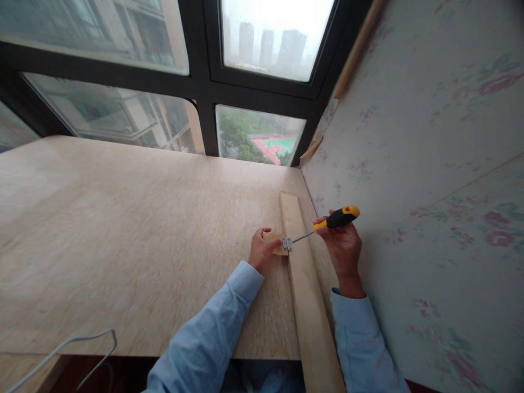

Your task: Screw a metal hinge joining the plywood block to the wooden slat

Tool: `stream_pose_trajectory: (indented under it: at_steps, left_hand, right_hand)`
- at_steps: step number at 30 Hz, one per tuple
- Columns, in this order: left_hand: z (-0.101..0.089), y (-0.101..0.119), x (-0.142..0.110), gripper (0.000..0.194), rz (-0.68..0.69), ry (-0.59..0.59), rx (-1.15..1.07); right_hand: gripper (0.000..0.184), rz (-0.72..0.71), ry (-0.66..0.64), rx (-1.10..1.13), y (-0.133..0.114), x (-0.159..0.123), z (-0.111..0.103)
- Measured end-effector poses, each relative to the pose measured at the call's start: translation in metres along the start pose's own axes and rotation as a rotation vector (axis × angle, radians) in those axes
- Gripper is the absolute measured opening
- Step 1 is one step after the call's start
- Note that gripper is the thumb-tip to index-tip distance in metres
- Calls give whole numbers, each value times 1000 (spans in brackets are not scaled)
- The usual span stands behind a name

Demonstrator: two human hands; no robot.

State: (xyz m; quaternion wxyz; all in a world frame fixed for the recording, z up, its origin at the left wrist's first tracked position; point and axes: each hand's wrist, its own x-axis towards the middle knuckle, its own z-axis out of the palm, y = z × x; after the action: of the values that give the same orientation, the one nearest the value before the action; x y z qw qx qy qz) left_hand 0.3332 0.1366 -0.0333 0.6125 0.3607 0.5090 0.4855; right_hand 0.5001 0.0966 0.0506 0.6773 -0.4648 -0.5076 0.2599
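Note:
A small metal hinge point(287, 244) bridges a short wooden block point(280, 250) and a long wooden board point(305, 278). My left hand point(263, 250) is closed around the block, thumb on top close to the hinge. In my right hand point(343, 248) is a screwdriver point(338, 218) with a yellow and black handle, gripped near the front of the handle. Its shaft slants down to the left, and the tip is at the hinge's right leaf. Whether a screw sits under the tip is too small to tell.
The board lies on a beige marble-patterned sill point(143, 234) and runs past its near edge. On the right rises a flower-papered wall point(442, 191), close to my right arm. Dark-framed windows point(262, 93) stand behind. A white cable point(82, 338) loops at the lower left.

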Motion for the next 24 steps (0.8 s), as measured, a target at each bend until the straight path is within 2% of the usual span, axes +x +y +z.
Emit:
stream_pose_trajectory:
  at_steps: [8,24]
  left_hand:
    - [0,0,0,55,-7,-8,-1]
    - [-1,1,-1,55,-1,-19,39]
  right_hand:
    - [44,52,-106,-48,12,-5,-1]
    - [46,73,-146,-74,11,-4,-5]
